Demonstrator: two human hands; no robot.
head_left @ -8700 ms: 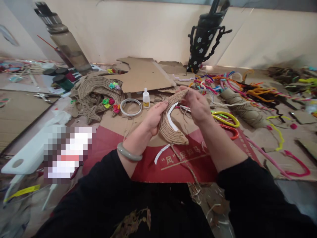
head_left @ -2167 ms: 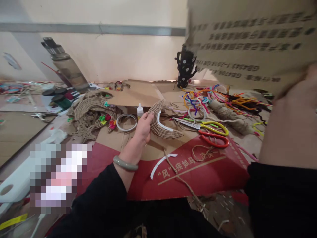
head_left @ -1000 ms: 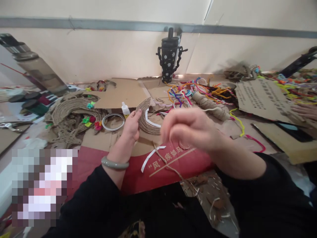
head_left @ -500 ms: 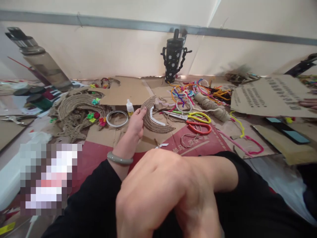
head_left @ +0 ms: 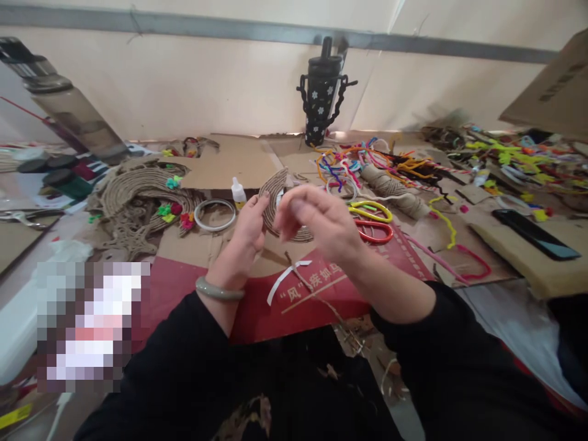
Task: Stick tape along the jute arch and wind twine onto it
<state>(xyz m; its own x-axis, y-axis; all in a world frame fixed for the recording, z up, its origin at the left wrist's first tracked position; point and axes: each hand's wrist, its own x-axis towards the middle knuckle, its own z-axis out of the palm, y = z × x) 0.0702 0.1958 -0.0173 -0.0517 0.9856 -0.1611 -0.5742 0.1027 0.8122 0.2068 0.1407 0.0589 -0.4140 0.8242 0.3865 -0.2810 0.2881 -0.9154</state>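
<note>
From my distant post I have the bare left hand (head_left: 245,229) pinching the tan, crescent-shaped piece of coiled twine (head_left: 274,184) by its left edge, mid-scene. The bare right hand (head_left: 321,223) is over the crescent's right side, fingers curled; I cannot tell whether they grip or touch anything. I'd want the left pinch firm yet light, lest the rows part, and the right wrist clear of the yellow-and-red scissor handles (head_left: 388,211) to the right and the loose, curved white strip (head_left: 278,285) nearer me.
</note>
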